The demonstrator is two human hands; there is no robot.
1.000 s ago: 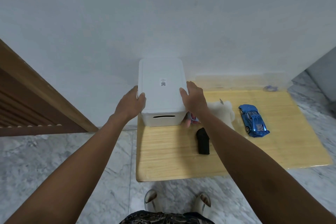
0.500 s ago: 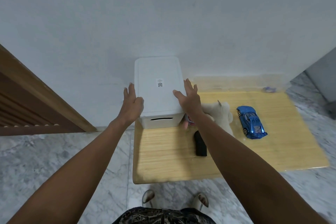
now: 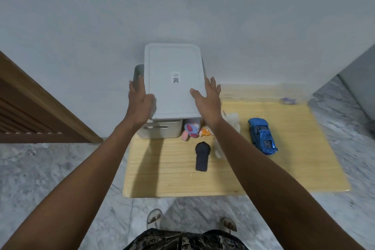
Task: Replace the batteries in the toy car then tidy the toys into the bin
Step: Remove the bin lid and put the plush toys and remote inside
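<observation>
White lid (image 3: 173, 83) is raised above the bin (image 3: 162, 131), at the wooden table's (image 3: 284, 168) back-left. Left hand (image 3: 140, 105) grips its left edge, fingers curled; right hand (image 3: 208, 101) presses its right edge, fingers straight. Blue toy car (image 3: 261, 135) sits on the table's right.

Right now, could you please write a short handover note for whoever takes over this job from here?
Left hand grips the left edge of the bin lid; right hand presses flat on its right side. The lid is raised off the white bin, which stands at the wooden table's back left corner.
On the table: blue toy car, black remote, white plush, pink and blue plush beside the bin.
Done: lid lifted.
Left: battery state cannot be seen; no toy is seen in the bin yet.
</observation>
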